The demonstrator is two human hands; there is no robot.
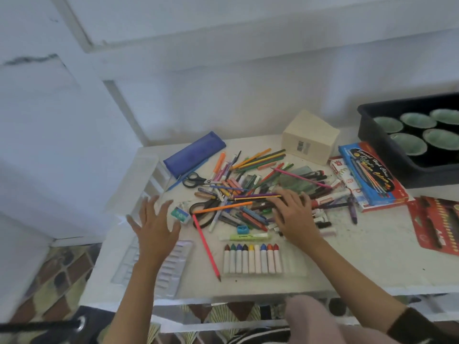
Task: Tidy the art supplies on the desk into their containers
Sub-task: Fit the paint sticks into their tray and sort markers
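A jumbled pile of pencils, crayons and markers (250, 192) covers the middle of the white desk (372, 247). My right hand (295, 217) lies on the pile's right side, fingers spread flat over the sticks. My left hand (155, 227) hovers open with fingers fanned above the desk's left part, over a clear plastic tray (171, 266). A clear tray of crayons (253, 259) lies at the front. A blue pencil pouch (195, 152) sits at the back left. Two pairs of scissors (193, 180) (206, 209) lie in the pile.
A pink pencil (206, 247) lies loose at the front. A wooden box (310, 137), a blue colour-pencil box (370, 175) and a red package (437, 224) stand to the right. A black tray of green cups (367, 125) fills the back right corner. A clear plastic organiser (139, 180) sits at the left edge.
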